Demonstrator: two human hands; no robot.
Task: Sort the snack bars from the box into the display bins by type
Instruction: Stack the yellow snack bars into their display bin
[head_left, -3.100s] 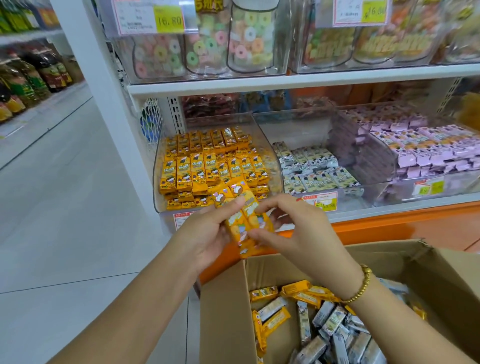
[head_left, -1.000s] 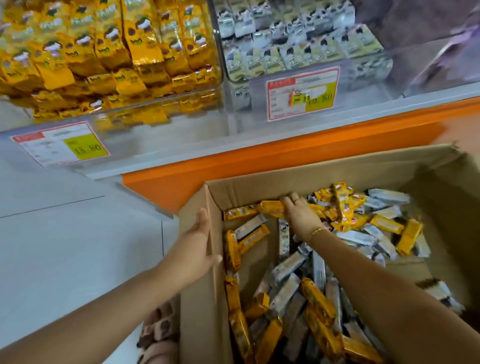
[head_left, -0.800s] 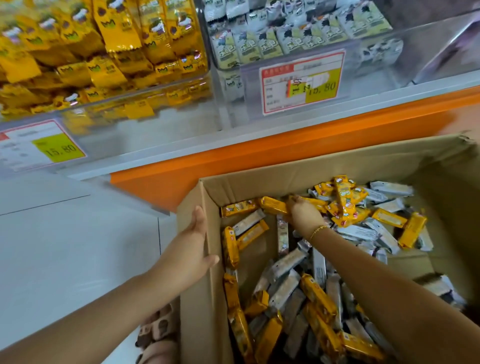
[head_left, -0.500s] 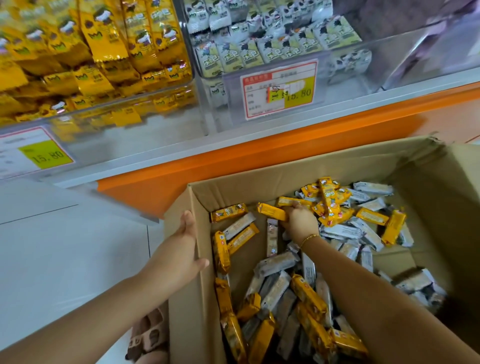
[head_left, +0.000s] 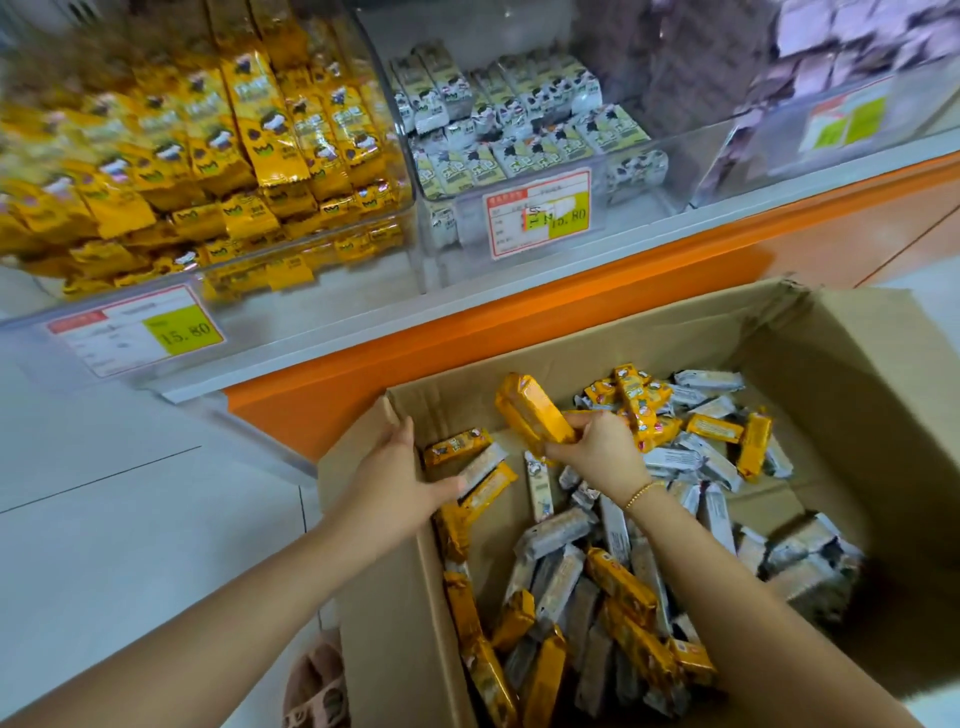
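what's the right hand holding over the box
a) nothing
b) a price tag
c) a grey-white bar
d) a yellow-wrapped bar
D: the right hand grips a yellow-wrapped bar above the pile in the cardboard box, while the left hand rests on the box's left wall.

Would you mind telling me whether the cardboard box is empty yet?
Not empty: the cardboard box holds many yellow bars and grey bars.
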